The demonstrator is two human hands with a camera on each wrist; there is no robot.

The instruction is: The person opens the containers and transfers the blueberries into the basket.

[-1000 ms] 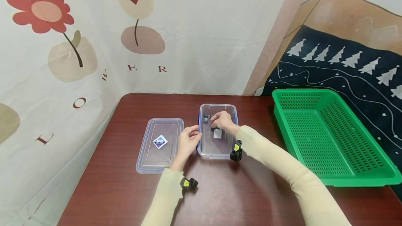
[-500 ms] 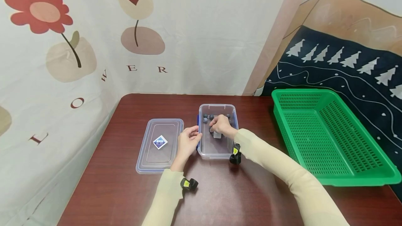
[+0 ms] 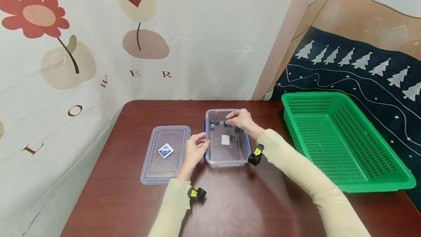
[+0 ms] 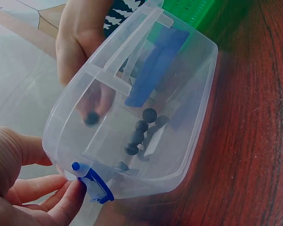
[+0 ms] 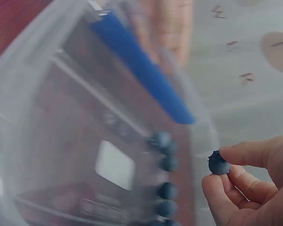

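Observation:
Between thumb and fingertips, my right hand (image 3: 242,119) pinches a dark blueberry (image 5: 219,164), its crown showing in the right wrist view. This hand is over the far part of a lidless clear plastic box (image 3: 227,163). Several more blueberries (image 5: 167,190) lie inside toward the far end, near a white label (image 3: 225,140) on the bottom. At the box's left side, my left hand (image 3: 194,151) holds the blue latch (image 4: 96,186) with its thumb and fingertips. In the head view the right hand covers some of the berries.
The clear lid (image 3: 154,173), with a blue-and-white sticker (image 3: 166,150), lies flat left of the box. A large green basket (image 3: 368,185) stands on the right of the brown table (image 3: 223,207). Printed curtains (image 3: 204,46) hang behind.
From low near the label, my right hand has risen and shifted toward the box's far end, and a blueberry now shows in its fingertips. The left hand stays at the latch.

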